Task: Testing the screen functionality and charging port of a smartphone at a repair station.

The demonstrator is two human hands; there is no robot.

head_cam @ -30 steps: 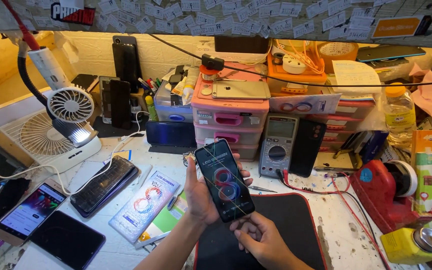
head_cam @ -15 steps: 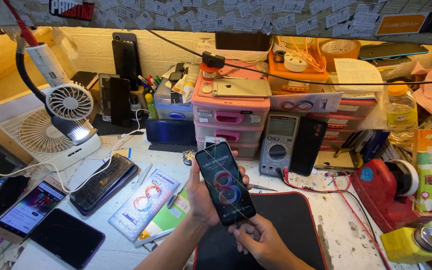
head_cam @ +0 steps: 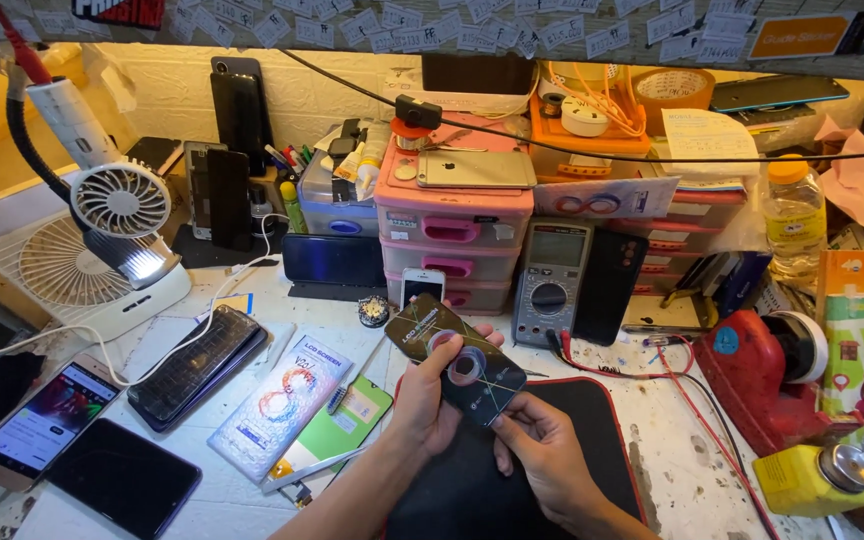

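Both of my hands hold a dark phone screen panel with a circular pattern on it, tilted flat above a black work mat. My left hand grips it from underneath along its left side. My right hand pinches its lower right corner. The panel's far end points toward a pink drawer unit.
A multimeter with red leads stands behind the panel. Several phones and a boxed screen lie at the left. A white fan and small lamp fan sit far left. A red tape dispenser and yellow bottle are right.
The panel has tipped from nearly upright to lying almost flat, turned so its long side runs left to right. My right hand has moved up to its corner.
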